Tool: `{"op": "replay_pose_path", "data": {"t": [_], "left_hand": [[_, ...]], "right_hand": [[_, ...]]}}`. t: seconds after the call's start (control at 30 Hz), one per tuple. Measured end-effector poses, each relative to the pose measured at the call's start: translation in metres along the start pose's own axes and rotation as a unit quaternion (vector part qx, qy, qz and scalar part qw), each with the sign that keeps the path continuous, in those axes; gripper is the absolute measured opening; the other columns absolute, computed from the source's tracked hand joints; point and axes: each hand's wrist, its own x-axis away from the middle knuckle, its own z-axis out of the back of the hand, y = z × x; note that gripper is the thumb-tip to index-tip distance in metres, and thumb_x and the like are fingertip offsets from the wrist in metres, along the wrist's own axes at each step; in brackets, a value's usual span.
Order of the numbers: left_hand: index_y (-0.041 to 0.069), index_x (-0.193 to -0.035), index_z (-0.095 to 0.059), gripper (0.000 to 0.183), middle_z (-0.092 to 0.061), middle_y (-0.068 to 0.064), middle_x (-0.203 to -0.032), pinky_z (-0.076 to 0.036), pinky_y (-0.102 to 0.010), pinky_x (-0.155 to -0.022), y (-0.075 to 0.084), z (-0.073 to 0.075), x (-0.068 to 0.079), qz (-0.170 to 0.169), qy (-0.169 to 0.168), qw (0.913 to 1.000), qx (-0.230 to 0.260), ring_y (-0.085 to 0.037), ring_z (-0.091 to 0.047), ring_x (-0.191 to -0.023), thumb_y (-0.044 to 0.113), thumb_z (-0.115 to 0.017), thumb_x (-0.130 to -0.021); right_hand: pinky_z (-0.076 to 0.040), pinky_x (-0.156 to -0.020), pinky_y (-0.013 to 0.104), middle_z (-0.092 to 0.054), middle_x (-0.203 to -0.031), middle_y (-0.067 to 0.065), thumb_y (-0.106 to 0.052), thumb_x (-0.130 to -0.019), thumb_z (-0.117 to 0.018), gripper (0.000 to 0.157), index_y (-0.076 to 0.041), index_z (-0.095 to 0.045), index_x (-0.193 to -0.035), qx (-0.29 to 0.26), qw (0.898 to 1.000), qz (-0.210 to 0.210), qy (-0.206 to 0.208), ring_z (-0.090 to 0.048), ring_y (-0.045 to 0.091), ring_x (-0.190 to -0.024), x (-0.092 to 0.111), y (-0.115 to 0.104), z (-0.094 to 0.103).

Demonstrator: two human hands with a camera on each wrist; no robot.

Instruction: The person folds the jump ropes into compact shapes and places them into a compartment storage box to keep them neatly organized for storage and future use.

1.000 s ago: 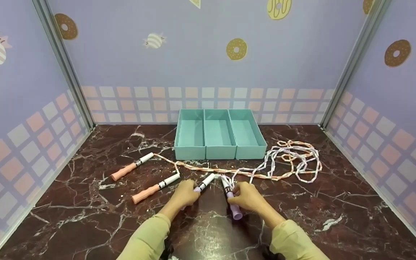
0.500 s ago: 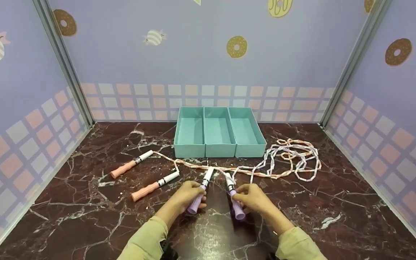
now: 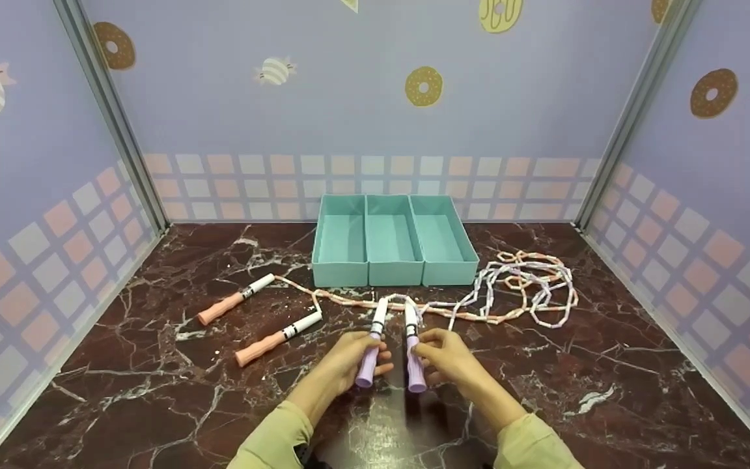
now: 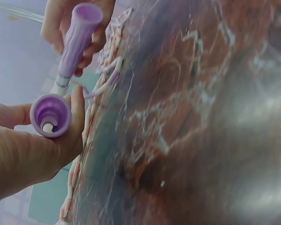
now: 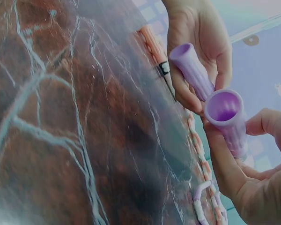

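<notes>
Two purple-and-white jump rope handles stand nearly side by side in the middle of the head view. My left hand (image 3: pixel 354 357) grips the left purple handle (image 3: pixel 368 366) between thumb and fingers. The right purple handle (image 3: pixel 415 371) is pinched by my right hand (image 3: pixel 445 355). Both handles have their white ends pointing away from me and their hollow ends toward me, as the left wrist view shows with the open purple end (image 4: pixel 50 116). From the white tips a purple-and-white beaded rope (image 3: pixel 552 322) runs right into a loose tangle.
Two orange jump rope handles, the upper one (image 3: pixel 222 309) and the lower one (image 3: pixel 262 348), lie at left. Their orange beaded rope (image 3: pixel 349 302) crosses the table (image 3: pixel 153 391) into the same tangle. A teal three-compartment box (image 3: pixel 396 273) stands behind it, before the patterned wall (image 3: pixel 349 117).
The left handle has swung from slanting to nearly upright in the head view and moved right, closer to the right one. The right handle has straightened too. The orange handles have not moved.
</notes>
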Motion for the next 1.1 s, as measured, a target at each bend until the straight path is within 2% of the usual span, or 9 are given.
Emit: {"op": "replay_pose_path", "data": {"t": [0.13, 0.23, 0.4, 0.5, 0.77, 0.9, 1.1], "left_hand": [[-0.011, -0.119, -0.044, 0.024, -0.060, -0.008, -0.096, -0.059, -0.041, -0.090, -0.002, -0.005, 0.003, -0.007, -0.007, 0.9999, 0.004, -0.017, -0.063, -0.087, 0.005, -0.044, -0.100], [-0.008, -0.120, -0.042, 0.024, -0.064, -0.012, -0.102, -0.059, -0.045, -0.091, -0.003, -0.009, 0.004, -0.008, -0.013, 0.9999, 0.008, -0.020, -0.066, -0.091, 0.006, -0.044, -0.101], [-0.004, -0.119, -0.043, 0.023, -0.063, -0.009, -0.098, -0.061, -0.037, -0.077, -0.008, -0.013, 0.002, 0.002, -0.012, 0.9999, 0.009, -0.018, -0.065, -0.085, 0.009, -0.044, -0.101], [-0.003, -0.116, -0.046, 0.020, -0.058, -0.007, -0.094, -0.059, -0.032, -0.071, -0.011, -0.015, 0.001, -0.003, -0.010, 0.9999, 0.007, -0.017, -0.063, -0.081, 0.009, -0.045, -0.100], [-0.005, -0.119, -0.045, 0.025, -0.061, -0.006, -0.097, -0.060, -0.036, -0.081, -0.016, -0.017, 0.005, -0.014, -0.016, 0.9997, -0.008, -0.017, -0.065, -0.084, 0.013, -0.045, -0.101], [-0.005, -0.125, -0.044, 0.031, -0.064, -0.006, -0.098, -0.059, -0.034, -0.080, -0.017, -0.017, 0.005, -0.012, -0.014, 0.9997, -0.015, -0.017, -0.065, -0.085, 0.014, -0.046, -0.101], [-0.006, -0.120, -0.044, 0.029, -0.064, -0.005, -0.092, -0.059, -0.031, -0.075, -0.019, -0.014, 0.005, -0.017, -0.010, 0.9997, -0.014, -0.015, -0.067, -0.077, 0.013, -0.050, -0.099]], "right_hand": [[-0.060, -0.056, 0.032, -0.067, -0.097, 0.013, -0.010, -0.085, -0.060, 0.042, 0.011, -0.051, -0.120, -0.006, 1.000, 0.015, 0.010, -0.063, 0.014, -0.072, 0.002, 0.000, -0.005], [-0.060, -0.058, 0.032, -0.067, -0.098, 0.015, -0.010, -0.087, -0.061, 0.043, 0.011, -0.050, -0.122, -0.008, 1.000, 0.026, 0.010, -0.063, 0.013, -0.071, 0.003, -0.002, -0.008], [-0.060, -0.057, 0.033, -0.067, -0.099, 0.015, -0.011, -0.088, -0.063, 0.044, 0.010, -0.049, -0.124, 0.002, 0.999, 0.036, 0.000, -0.063, 0.013, -0.070, 0.006, -0.001, -0.011], [-0.061, -0.059, 0.035, -0.066, -0.100, 0.016, -0.011, -0.087, -0.064, 0.044, 0.010, -0.050, -0.123, 0.015, 0.999, 0.045, -0.004, -0.064, 0.014, -0.072, 0.006, -0.001, -0.013], [-0.062, -0.063, 0.039, -0.065, -0.099, 0.018, -0.010, -0.087, -0.068, 0.042, 0.009, -0.052, -0.121, 0.040, 0.997, 0.070, -0.004, -0.064, 0.015, -0.076, 0.007, -0.003, -0.018], [-0.062, -0.064, 0.039, -0.065, -0.100, 0.019, -0.009, -0.087, -0.069, 0.043, 0.010, -0.051, -0.122, 0.044, 0.996, 0.076, -0.015, -0.064, 0.016, -0.077, 0.008, -0.004, -0.019], [-0.062, -0.064, 0.037, -0.065, -0.103, 0.022, -0.011, -0.087, -0.070, 0.048, 0.011, -0.052, -0.126, 0.061, 0.995, 0.078, -0.030, -0.066, 0.016, -0.076, 0.008, -0.002, -0.020]]}}
